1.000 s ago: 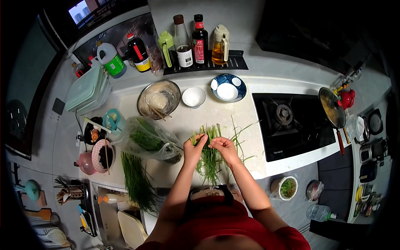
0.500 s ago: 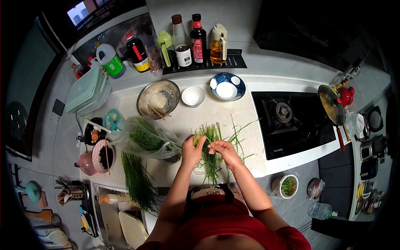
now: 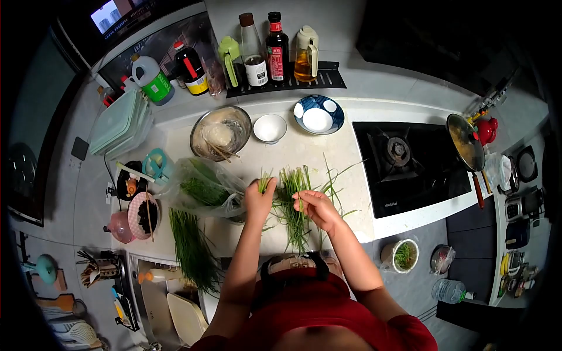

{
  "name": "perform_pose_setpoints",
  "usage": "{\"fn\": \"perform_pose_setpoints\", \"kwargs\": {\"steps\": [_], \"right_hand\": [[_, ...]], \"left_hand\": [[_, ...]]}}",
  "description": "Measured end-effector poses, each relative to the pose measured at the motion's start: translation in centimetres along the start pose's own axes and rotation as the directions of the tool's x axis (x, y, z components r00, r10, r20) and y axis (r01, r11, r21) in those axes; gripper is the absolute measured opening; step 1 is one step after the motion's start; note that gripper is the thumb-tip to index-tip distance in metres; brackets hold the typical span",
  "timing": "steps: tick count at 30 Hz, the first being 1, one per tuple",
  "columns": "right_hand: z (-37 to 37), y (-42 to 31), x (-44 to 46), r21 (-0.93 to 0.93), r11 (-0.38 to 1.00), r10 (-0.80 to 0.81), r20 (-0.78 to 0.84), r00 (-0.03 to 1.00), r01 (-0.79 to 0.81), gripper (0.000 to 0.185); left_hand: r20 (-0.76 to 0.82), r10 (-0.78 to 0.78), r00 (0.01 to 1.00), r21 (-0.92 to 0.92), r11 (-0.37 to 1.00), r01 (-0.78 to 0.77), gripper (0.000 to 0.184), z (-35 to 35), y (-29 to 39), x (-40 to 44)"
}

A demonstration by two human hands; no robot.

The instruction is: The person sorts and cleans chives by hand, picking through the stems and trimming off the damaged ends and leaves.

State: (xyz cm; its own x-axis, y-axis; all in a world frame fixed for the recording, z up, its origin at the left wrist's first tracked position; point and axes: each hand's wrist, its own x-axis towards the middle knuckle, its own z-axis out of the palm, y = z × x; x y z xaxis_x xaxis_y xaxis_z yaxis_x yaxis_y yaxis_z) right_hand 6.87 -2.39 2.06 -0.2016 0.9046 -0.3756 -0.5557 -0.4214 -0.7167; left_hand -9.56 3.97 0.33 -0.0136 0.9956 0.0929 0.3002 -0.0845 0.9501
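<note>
My left hand (image 3: 259,199) is closed round a small bunch of garlic chives, whose pale stem ends (image 3: 264,178) stick up past the thumb. Just right of it lies a loose pile of garlic chives (image 3: 293,190) on the counter. Over the pile's right edge is my right hand (image 3: 319,209), thumb and fingertips pressed together; whatever is between them is too small to make out. A few stray chive leaves (image 3: 331,184) are scattered further right. To the left, a clear plastic bag (image 3: 225,181) with greens inside sits close to my left hand.
A long bundle of chives (image 3: 190,248) hangs over the counter edge by the sink (image 3: 153,307). Behind stand a metal bowl of dough (image 3: 199,140), a white bowl (image 3: 270,128) and a blue patterned bowl (image 3: 333,120). A gas stove (image 3: 410,193) is right; a bin (image 3: 383,256) stands below.
My left hand has moved a little left, away from the pile, with a small bunch of chives. My right hand stays over the pile, its fingers slightly shifted.
</note>
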Motion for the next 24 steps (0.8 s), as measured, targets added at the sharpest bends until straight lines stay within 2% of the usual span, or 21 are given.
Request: {"fn": "perform_pose_setpoints", "kwargs": {"steps": [2, 3, 4, 7, 8, 9, 10, 11, 12, 13, 14, 17, 19, 21, 24], "right_hand": [[0.3, 0.0, 0.1, -0.002, 1.000, 0.004, 0.006, 1.000, -0.004, 0.021], [0.3, 0.2, 0.2, -0.061, 0.998, -0.008, 0.016, 1.000, 0.009, 0.020], [0.3, 0.5, 0.4, -0.120, 0.993, -0.020, 0.027, 0.999, 0.023, 0.020], [-0.4, 1.5, 0.9, -0.284, 0.956, -0.079, -0.013, 0.997, 0.072, 0.019], [-1.1, 1.9, 1.0, -0.318, 0.947, -0.078, -0.060, 0.995, 0.055, 0.018], [-2.0, 2.4, 1.3, -0.351, 0.936, -0.079, -0.104, 0.991, 0.038, 0.018], [-3.6, 3.2, 1.8, -0.411, 0.911, -0.097, -0.129, 0.987, 0.036, 0.019], [-5.3, 4.0, 2.1, -0.686, 0.728, -0.176, -0.186, 0.967, 0.001, 0.020], [-6.5, 4.6, 2.1, -0.882, 0.467, -0.268, -0.210, 0.940, -0.064, 0.021], [-7.4, 5.2, 2.3, -0.976, 0.161, -0.361, -0.197, 0.912, -0.148, 0.023], [-8.1, 5.9, 2.8, -0.987, 0.023, -0.497, -0.151, 0.855, -0.162, 0.025], [-7.1, 6.5, 4.2, -0.998, 0.049, -0.611, -0.004, 0.792, 0.033, 0.017], [-5.6, 7.5, 6.0, -0.977, 0.094, -0.590, 0.100, 0.801, 0.191, 0.014], [-3.9, 8.7, 7.9, -0.963, 0.015, -0.579, 0.212, 0.787, 0.271, 0.014], [-3.0, 10.4, 10.3, -0.948, -0.217, -0.510, 0.315, 0.800, 0.235, 0.013]], "left_hand": [[0.135, -0.103, 0.985, -0.204, 0.970, 0.129, 0.021, 0.9, 0.6, -0.5], [0.208, -0.142, 0.968, -0.297, 0.934, 0.201, 0.023, 1.1, 1.0, -0.6], [0.314, -0.204, 0.927, -0.231, 0.931, 0.283, 0.022, 0.6, 2.9, -1.0], [0.229, -0.216, 0.949, -0.320, 0.904, 0.283, 0.019, 0.4, 2.9, -1.2], [0.135, -0.276, 0.952, -0.385, 0.871, 0.307, 0.017, 0.1, 2.5, -1.0], [0.048, -0.250, 0.967, -0.453, 0.857, 0.244, 0.018, -0.4, 1.3, -0.7], [0.002, -0.259, 0.966, -0.441, 0.867, 0.233, 0.019, -1.3, 0.7, -0.5], [-0.047, -0.266, 0.963, -0.428, 0.876, 0.221, 0.020, -2.2, 0.2, -0.4], [-0.058, -0.292, 0.955, -0.477, 0.848, 0.231, 0.022, -3.0, 0.1, -0.4], [-0.069, -0.319, 0.945, -0.524, 0.818, 0.238, 0.024, -3.8, 0.3, -0.6], [-0.078, -0.346, 0.935, -0.569, 0.786, 0.243, 0.026, -4.3, 0.3, -0.8], [-0.131, -0.236, 0.963, -0.534, 0.835, 0.133, 0.030, -4.9, -0.1, -1.0], [-0.127, -0.241, 0.962, -0.537, 0.832, 0.138, 0.030, -5.2, -0.6, -1.4], [-0.125, -0.241, 0.962, -0.539, 0.831, 0.138, 0.031, -5.4, -1.3, -1.8], [-0.071, -0.261, 0.963, -0.567, 0.805, 0.176, 0.030, -5.8, -1.0, -2.3]]}}
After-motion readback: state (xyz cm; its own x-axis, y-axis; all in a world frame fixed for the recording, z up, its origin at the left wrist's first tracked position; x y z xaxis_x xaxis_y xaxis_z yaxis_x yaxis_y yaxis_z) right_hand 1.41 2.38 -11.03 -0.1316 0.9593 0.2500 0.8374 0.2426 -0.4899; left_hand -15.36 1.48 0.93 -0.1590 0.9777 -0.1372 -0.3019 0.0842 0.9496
